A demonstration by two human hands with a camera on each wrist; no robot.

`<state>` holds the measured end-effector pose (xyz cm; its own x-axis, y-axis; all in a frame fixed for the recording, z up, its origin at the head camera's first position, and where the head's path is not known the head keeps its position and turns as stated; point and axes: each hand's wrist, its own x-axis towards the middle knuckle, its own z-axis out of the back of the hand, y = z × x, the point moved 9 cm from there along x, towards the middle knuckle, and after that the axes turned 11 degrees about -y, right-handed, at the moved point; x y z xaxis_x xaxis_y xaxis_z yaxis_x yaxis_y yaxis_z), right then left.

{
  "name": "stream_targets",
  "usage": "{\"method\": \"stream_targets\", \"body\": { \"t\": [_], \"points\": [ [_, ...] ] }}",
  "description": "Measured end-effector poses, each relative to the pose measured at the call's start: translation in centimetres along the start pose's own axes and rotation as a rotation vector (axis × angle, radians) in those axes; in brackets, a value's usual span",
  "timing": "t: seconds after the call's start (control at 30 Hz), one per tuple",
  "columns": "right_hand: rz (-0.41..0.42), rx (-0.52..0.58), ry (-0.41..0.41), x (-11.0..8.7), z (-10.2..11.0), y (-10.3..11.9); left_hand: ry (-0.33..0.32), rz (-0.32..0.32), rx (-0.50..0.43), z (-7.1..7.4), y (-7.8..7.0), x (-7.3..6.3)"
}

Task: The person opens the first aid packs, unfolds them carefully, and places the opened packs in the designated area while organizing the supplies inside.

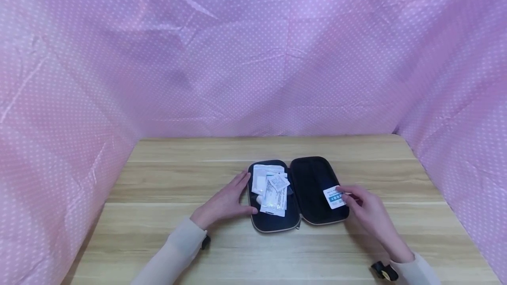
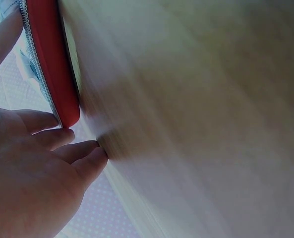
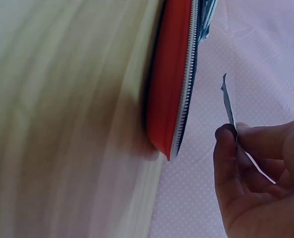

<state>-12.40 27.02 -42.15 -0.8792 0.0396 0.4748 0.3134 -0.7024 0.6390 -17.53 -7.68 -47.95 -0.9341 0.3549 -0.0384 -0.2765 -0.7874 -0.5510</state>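
A small zip case (image 1: pixel 317 188) lies unfolded on the table, black inside, with a red outer shell (image 2: pixel 52 59) in the wrist views. In its left half are several white packets (image 1: pixel 273 192), overlapping. My left hand (image 1: pixel 225 201) is at the case's left side, thumb and fingers spread along the rim and touching it. My right hand (image 1: pixel 366 208) pinches a small white and blue packet (image 1: pixel 334 197) between thumb and fingers, over the lower right of the case's right half. Seen edge-on in the right wrist view, the packet (image 3: pixel 228 101) is apart from the case.
The wooden table (image 1: pixel 178 166) carries the case near its middle. A pink curtain (image 1: pixel 253 56) with pale dots surrounds the back and sides. Metal zipper teeth (image 3: pixel 187 74) run along the case's rim.
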Motion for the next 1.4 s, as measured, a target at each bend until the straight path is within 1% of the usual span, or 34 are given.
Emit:
{"method": "stream_targets", "body": {
  "t": [0.23,0.53,0.63,0.8,0.93,1.2,1.4],
  "points": [
    [0.012,-0.035,0.016,-0.4,0.0,-0.5,0.002,-0.006,0.003,-0.1,0.1,0.0],
    [0.065,-0.111,0.013,-0.7,0.0,-0.6,0.004,-0.013,-0.001,0.0,0.0,0.0],
    [0.056,-0.135,0.043,-0.7,-0.3,-0.5,0.008,-0.011,0.0,0.0,0.0,-0.1],
    [-0.015,-0.148,0.148,-0.7,-1.2,-0.8,0.012,-0.013,-0.003,0.1,-0.2,-0.1],
    [-0.036,-0.157,0.205,-0.9,-1.8,-0.9,0.011,-0.009,-0.012,0.1,-0.3,-0.1],
    [-0.032,-0.139,0.247,-0.9,-2.2,-0.5,0.008,-0.013,-0.01,0.0,-0.2,0.0],
    [0.009,-0.146,0.261,-0.8,-2.5,0.1,0.006,-0.023,-0.001,0.0,-0.2,0.0]
  ]
}}
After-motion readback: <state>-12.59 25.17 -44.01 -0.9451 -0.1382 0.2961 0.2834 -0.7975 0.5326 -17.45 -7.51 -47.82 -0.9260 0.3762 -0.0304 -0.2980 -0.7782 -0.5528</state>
